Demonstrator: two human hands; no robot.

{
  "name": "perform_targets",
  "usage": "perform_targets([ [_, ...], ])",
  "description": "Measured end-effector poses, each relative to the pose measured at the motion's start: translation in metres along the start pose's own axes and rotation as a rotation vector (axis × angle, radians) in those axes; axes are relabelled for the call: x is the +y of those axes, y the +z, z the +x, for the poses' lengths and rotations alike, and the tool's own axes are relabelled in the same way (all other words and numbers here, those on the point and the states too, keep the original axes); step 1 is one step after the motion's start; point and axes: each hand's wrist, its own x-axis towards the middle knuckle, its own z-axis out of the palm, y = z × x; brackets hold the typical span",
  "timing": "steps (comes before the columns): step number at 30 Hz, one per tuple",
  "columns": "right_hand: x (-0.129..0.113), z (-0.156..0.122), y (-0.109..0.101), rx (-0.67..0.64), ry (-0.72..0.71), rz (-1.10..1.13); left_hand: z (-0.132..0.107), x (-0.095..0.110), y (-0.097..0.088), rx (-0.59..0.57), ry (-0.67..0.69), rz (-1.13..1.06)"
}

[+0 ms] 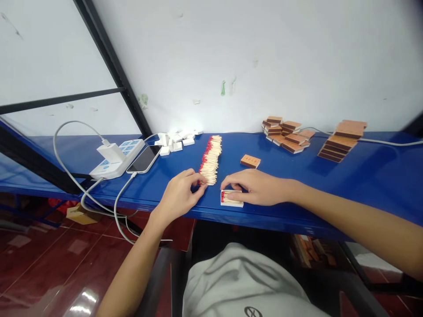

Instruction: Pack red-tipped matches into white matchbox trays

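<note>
A long row of red-tipped matches [210,157] lies on the blue table [363,176]. My left hand [180,193] rests at the near end of that row, its fingers pinched on a few matches. Just to the right, my right hand [257,187] lies over a small white open matchbox tray [231,199] with matches in it, fingers pressing on the tray. One closed brown matchbox [250,161] sits behind my right hand.
Piles of brown matchboxes [287,134] and a taller stack [342,141] sit at the back right. White empty trays [176,141] lie at the back centre. A phone [144,159], a power strip [115,158] with charger and cables occupy the left.
</note>
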Motion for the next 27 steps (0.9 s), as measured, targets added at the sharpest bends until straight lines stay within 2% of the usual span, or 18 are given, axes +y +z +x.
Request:
perform_targets([
  [12, -0.006, -0.004, 0.000, 0.005, -0.043, 0.011, 0.001, 0.004, -0.003, -0.036, -0.013, -0.053],
  [20, -0.010, -0.007, 0.002, -0.015, -0.058, -0.065, 0.001, 0.005, -0.005, -0.038, 0.012, -0.078],
  [27, -0.016, -0.007, 0.005, -0.008, -0.014, -0.178, 0.002, 0.006, -0.006, -0.053, 0.015, -0.066],
])
